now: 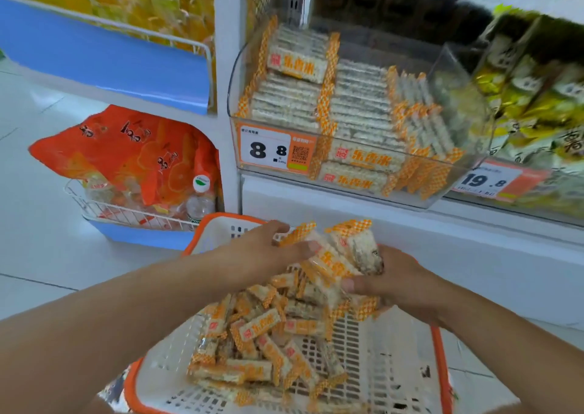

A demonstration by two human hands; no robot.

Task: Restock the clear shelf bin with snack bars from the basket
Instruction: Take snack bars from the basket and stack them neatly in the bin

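Observation:
A white basket (395, 360) with an orange rim sits low in front of me, with several loose snack bars (262, 341) in orange-and-white wrappers piled in it. Above the pile, my left hand (262, 252) and my right hand (398, 278) grip a bunch of snack bars (335, 255) between them, fingers curled round it from both sides. The clear shelf bin (442, 173) stands on the shelf above, holding rows of the same bars (357, 110), with a price tag reading 8.8 on its front.
A second clear bin (537, 97) of yellow and white packets stands to the right, tagged 19.8. At the lower left a wire shelf basket (132, 214) holds orange bags (126, 151) and a water bottle (200, 195). A blue shelf lip (104, 53) lies at the upper left. White floor tiles spread left.

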